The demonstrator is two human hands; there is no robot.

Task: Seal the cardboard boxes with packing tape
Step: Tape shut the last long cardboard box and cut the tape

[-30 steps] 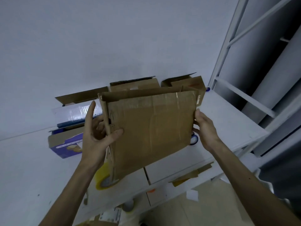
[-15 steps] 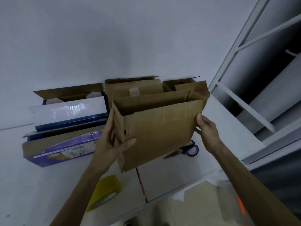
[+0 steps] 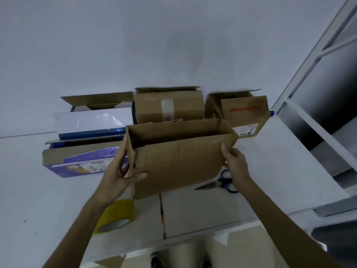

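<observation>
So sealing-wise, basically nothing's done on this one yet. The box in hand (image 3: 179,159) sits mid-frame, held up off the white counter (image 3: 280,161), top wide open, no fresh tape on it that I can see. The left hand (image 3: 117,176) has its grip clamped on the left corner, thumb across the front face; the right hand (image 3: 234,167) holds the right edge.

The yellow tape roll (image 3: 116,215) lies untouched at lower left, just under the left forearm, and the blue-handled scissors (image 3: 222,182) rest right of the box, partly hidden behind it.

Three more boxes line the wall: the purple one (image 3: 77,161) at left, a middle one (image 3: 168,107) and a right one (image 3: 243,113), all with flaps up, so I'd say plenty's left.

Room looks decent: bare counter in front and to the right, though the front edge is close below and a white frame (image 3: 301,64) crowds the right side.
</observation>
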